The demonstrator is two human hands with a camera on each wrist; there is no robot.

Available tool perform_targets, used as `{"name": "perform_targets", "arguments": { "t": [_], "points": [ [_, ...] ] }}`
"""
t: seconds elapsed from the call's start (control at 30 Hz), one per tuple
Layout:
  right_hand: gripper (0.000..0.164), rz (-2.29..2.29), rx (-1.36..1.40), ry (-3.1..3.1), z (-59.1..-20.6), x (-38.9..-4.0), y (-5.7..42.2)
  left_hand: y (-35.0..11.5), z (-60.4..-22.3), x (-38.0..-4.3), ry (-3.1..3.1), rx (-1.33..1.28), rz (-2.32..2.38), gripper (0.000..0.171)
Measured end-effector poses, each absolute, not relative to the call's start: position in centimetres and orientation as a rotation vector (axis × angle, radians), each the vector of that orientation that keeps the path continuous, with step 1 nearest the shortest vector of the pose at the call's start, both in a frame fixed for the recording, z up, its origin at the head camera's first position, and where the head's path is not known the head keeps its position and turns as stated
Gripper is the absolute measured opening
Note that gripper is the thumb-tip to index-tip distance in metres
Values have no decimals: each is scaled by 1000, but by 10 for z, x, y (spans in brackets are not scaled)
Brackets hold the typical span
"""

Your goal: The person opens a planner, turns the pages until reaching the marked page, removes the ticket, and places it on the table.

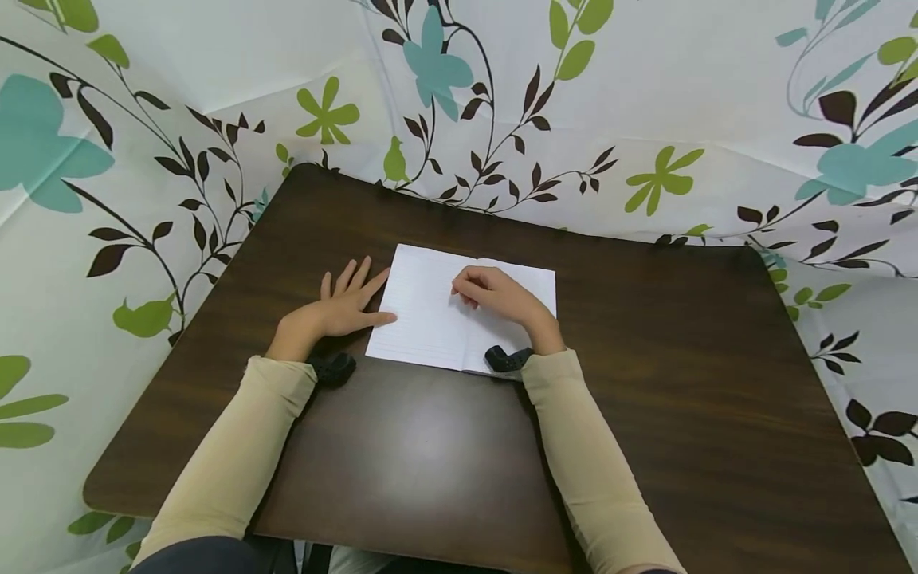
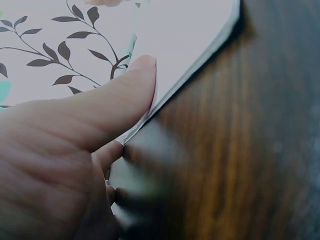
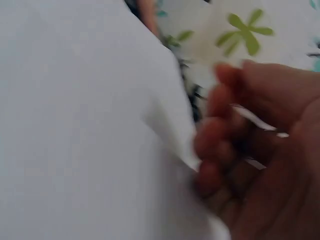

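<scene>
An open notebook (image 1: 423, 307) with white lined pages lies on the brown table, its fold running down the middle. My left hand (image 1: 335, 311) rests at its left side with fingers spread; the thumb touches the page edge, also seen under the thumb (image 2: 120, 97) in the left wrist view. Over the fold and right page is my right hand (image 1: 502, 296), its fingers curled, with nothing visible in them. In the right wrist view the curled fingers (image 3: 212, 137) are blurred beside the white page (image 3: 90, 120). The right hand and wrist hide part of the right page.
The dark brown table (image 1: 681, 383) spreads around the notebook. A white cloth (image 1: 244, 48) with leaf and flower prints hangs behind and beside it. Black wrist devices, one on the left wrist (image 1: 334, 370) and one on the right wrist (image 1: 505, 359), sit close to the tabletop.
</scene>
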State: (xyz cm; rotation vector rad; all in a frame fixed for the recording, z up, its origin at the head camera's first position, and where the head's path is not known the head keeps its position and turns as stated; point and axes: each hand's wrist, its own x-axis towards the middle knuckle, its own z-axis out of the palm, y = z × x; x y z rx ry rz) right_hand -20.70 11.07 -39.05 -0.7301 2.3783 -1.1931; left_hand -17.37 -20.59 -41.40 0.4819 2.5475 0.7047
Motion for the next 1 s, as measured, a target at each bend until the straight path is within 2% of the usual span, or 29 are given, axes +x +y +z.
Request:
{"name": "perform_targets", "arguments": {
  "t": [0.23, 0.5, 0.63, 0.87, 1.0],
  "points": [
    [17, -981, -652, 2326, -384, -199, 136, -216, -423, -163, 2538, 463, 741, 108],
    [19, -866, -519, 2466, -366, -202, 168, -208, -418, -172, 2538, 516, 763, 105],
    [31, -870, -375, 2597, -368, -202, 180, -208, -420, -173, 2538, 516, 755, 105],
    [68, -797, -177, 2624, -372, -205, 197, -206, -417, -174, 2535, 499, 720, 105],
    [83, -764, -126, 2634, -375, -209, 202, -205, -415, -176, 2529, 496, 724, 105]
  ]
}}
